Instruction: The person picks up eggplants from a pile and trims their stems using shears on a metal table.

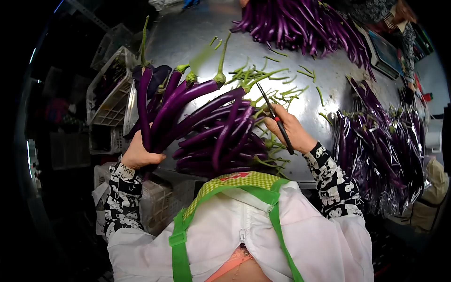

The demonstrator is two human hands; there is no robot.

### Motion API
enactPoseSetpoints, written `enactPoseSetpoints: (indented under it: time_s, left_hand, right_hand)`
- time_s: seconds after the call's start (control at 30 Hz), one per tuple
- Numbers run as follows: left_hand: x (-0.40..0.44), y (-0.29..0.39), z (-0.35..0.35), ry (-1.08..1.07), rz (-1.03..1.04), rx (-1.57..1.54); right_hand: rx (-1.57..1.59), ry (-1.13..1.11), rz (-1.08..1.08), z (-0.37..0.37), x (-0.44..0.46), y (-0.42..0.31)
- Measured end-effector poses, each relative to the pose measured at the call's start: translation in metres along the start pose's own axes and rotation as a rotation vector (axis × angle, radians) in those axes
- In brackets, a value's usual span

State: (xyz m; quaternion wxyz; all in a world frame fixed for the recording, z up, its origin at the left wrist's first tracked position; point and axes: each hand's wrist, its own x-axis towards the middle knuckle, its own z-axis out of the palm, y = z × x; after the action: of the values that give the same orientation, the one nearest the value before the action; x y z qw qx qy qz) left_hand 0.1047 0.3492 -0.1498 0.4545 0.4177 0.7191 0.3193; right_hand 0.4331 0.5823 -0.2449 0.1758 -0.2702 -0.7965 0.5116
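Note:
Several long purple eggplants (pixel 176 103) are gripped near their lower ends by my left hand (pixel 141 149), their green stems pointing away from me. My right hand (pixel 290 128) is closed on scissors (pixel 277 118) with a black and red handle, the blades pointing up and left toward the stems. Between my hands a pile of eggplants (pixel 230 131) lies on the metal table (pixel 183 42). Cut green stem pieces (pixel 263 75) are scattered just beyond the scissors. A blurred green piece (pixel 202 58) shows above the held eggplants.
A large heap of eggplants (pixel 300 26) lies at the table's far side. Eggplants in clear plastic (pixel 380 150) are at the right. White crates (pixel 112 89) stand along the left edge. Another person's patterned sleeve (pixel 408 49) shows at the upper right, near a box-like device (pixel 383 51).

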Motion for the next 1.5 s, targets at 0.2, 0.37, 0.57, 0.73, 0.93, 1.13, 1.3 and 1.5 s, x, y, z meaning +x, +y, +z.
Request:
enactPoseSetpoints:
  time_s: [0.2,0.37,0.57,0.73,0.93,1.13,1.3,1.5]
  left_hand:
    - [0.006,0.022,0.026,-0.11,0.033,-0.022]
    - [0.011,0.03,0.037,-0.129,0.065,0.121]
    - [0.017,0.037,0.049,-0.106,0.096,0.185]
    - [0.017,0.048,0.057,-0.143,0.112,0.283]
    - [0.016,0.053,0.062,-0.134,0.1,0.201]
    - [0.015,0.053,0.062,-0.146,0.12,0.213]
    - [0.019,0.049,0.061,-0.141,0.191,0.325]
    - [0.023,0.044,0.063,-0.043,0.221,0.32]
  right_hand:
    - [-0.023,0.066,0.019,-0.008,-0.028,0.004]
    - [-0.086,0.075,0.039,-0.005,-0.065,0.024]
    - [-0.003,-0.007,0.105,-0.012,-0.099,0.03]
    - [0.102,-0.037,0.174,-0.025,-0.086,0.003]
    - [-0.152,-0.187,0.263,-0.036,-0.076,-0.006]
    - [-0.102,-0.222,0.228,-0.039,-0.079,0.0]
    - [0.014,-0.175,0.18,-0.031,-0.067,0.002]
    - [-0.085,-0.022,0.16,-0.014,-0.08,0.017]
